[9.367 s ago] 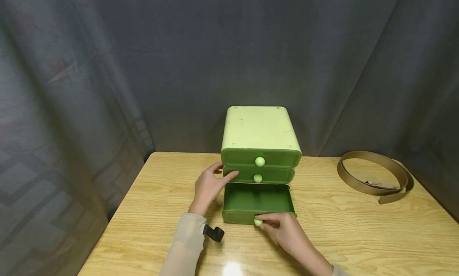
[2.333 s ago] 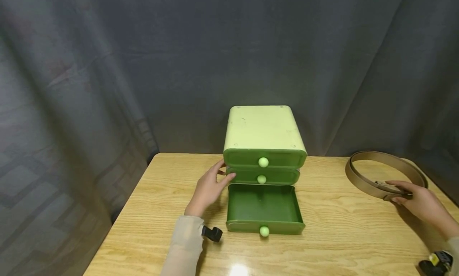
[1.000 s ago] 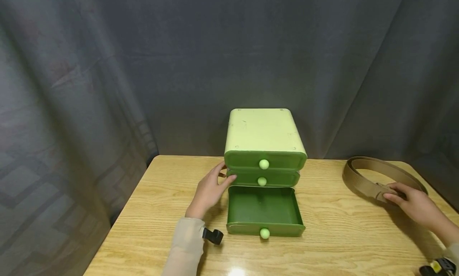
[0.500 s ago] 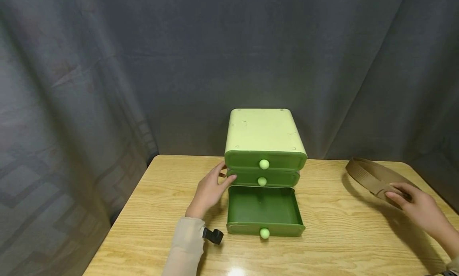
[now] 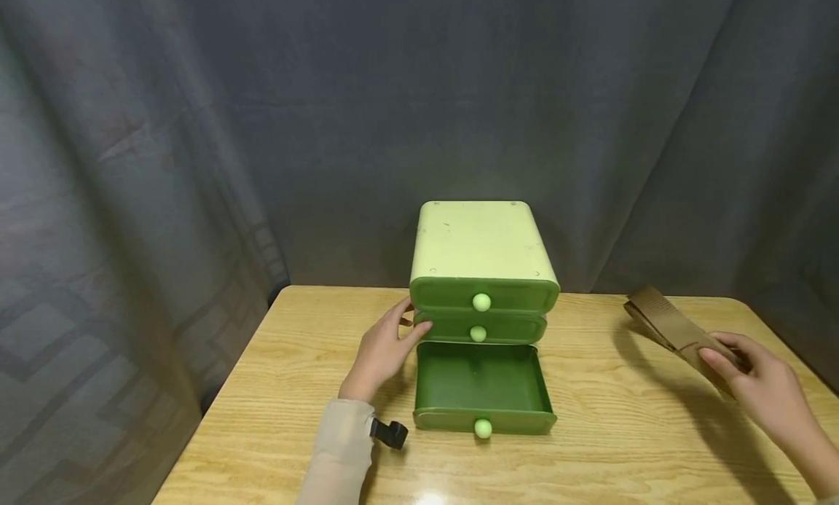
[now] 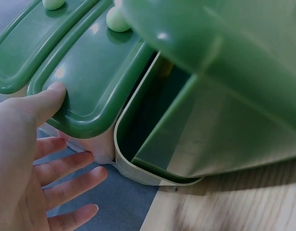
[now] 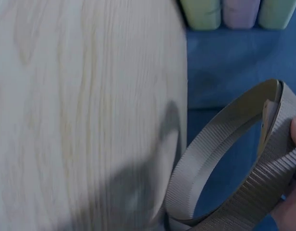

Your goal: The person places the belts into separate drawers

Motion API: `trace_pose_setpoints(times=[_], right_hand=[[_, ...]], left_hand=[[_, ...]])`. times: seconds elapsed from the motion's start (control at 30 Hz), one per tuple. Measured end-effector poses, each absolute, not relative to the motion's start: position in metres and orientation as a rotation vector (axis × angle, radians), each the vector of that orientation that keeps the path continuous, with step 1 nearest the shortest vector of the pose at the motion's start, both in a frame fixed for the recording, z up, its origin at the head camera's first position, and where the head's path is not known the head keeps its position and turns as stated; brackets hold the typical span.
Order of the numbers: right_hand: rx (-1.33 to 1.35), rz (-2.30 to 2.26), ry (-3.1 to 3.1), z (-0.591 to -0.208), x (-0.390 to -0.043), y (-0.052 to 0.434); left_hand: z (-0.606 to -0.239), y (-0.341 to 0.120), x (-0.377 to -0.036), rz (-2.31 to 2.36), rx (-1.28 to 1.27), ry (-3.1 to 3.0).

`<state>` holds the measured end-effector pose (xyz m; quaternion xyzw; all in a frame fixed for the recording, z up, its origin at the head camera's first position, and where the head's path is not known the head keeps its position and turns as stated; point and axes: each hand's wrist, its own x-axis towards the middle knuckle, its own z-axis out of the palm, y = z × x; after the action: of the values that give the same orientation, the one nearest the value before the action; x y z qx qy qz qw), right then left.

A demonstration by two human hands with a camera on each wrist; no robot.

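A small drawer cabinet (image 5: 485, 239) with a pale green top stands at the table's middle. Its bottom drawer (image 5: 481, 381) is pulled out and holds nothing; the upper two are closed. My left hand (image 5: 380, 352) is at the cabinet's left side. In the left wrist view its thumb rests on the front of the middle drawer (image 6: 97, 67), the other fingers stretched loosely along the side. At the right, my right hand (image 5: 767, 381) grips a coiled tan belt (image 5: 675, 326), tilted above the table. The right wrist view shows the belt's (image 7: 196, 159) ribbed weave and looped coil.
The wooden table (image 5: 609, 439) carries the belt's shadow. A dark grey curtain (image 5: 354, 141) hangs behind and along the sides. In the right wrist view the cabinet's side (image 7: 201, 12) shows at the top edge.
The bottom drawer was pulled further out, and the right hand left its knob for the belt. Since then the belt has been lifted and tilted off the table. The left hand has stayed put.
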<state>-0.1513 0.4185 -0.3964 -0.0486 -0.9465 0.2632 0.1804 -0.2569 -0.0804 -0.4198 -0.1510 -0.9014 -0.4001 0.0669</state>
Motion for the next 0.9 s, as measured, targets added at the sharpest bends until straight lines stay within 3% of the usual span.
trace_pose_setpoints(times=[0.9], right_hand=[[-0.088,0.899,-2.474,-0.379,-0.112,0.361]], left_hand=[[-0.420,-0.081,-0.257,-1.188,-0.462,-2.718]])
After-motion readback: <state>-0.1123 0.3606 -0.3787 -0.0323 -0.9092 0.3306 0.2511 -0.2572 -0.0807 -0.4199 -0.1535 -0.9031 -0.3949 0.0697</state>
